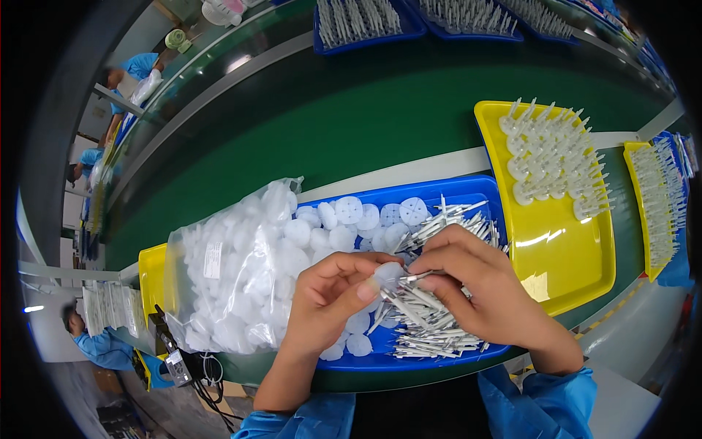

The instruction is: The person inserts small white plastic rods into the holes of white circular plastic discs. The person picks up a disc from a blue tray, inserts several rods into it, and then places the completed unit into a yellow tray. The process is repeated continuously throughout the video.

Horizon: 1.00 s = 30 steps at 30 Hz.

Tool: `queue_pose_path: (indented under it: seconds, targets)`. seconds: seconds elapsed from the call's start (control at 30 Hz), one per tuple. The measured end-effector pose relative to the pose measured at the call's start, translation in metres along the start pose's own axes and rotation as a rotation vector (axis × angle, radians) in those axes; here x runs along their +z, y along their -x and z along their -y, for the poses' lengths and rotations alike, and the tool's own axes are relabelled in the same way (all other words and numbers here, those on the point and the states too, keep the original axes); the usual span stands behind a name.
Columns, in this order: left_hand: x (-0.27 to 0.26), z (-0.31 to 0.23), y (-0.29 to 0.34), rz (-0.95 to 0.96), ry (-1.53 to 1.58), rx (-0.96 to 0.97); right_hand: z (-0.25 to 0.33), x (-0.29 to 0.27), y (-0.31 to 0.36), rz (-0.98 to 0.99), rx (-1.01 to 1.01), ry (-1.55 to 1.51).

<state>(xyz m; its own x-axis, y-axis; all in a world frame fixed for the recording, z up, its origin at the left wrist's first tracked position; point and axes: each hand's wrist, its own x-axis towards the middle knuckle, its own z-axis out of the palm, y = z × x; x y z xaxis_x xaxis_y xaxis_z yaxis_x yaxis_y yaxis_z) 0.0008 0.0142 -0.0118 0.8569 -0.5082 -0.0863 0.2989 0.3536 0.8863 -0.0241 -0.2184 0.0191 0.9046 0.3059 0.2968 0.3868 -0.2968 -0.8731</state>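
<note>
Between the thumb and fingers of my left hand (329, 296) is a translucent white plastic disc (389, 274). My right hand (475, 282) pinches a thin white stick-shaped part (418, 276), its end against the disc's edge or face; I cannot tell whether the two are joined. Both hands are over a blue tray (446, 192). Loose discs (342, 238) fill its left side, and a heap of thin white stick parts (431, 329) lies on its right. A clear plastic bag full of discs (241, 271) rests over the tray's left end.
At the right, a yellow tray (563, 267) carries rows of discs with upright sticks (552, 157). Another filled yellow tray (651, 212) stands beyond it. Blue trays (358, 44) line the far side of the green conveyor belt (365, 110). A black power adapter (178, 368) with cables hangs lower left. Other people sit far left.
</note>
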Motion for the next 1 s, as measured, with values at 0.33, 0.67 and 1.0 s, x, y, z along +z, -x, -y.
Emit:
queue_pose_path:
  seconds: [0.33, 0.67, 1.0]
  targets:
    - [0.002, -0.001, 0.0, -0.048, -0.197, 0.157, -0.002, 0.002, 0.002, -0.023, 0.129, -0.03]
    - [0.002, 0.003, 0.002, -0.047, -0.32, 0.248, 0.001, -0.004, 0.002, 0.152, 0.186, -0.04]
    - [0.0, 0.0, -0.001, 0.019, -0.237, 0.207, -0.004, -0.008, -0.002, 0.168, 0.204, -0.104]
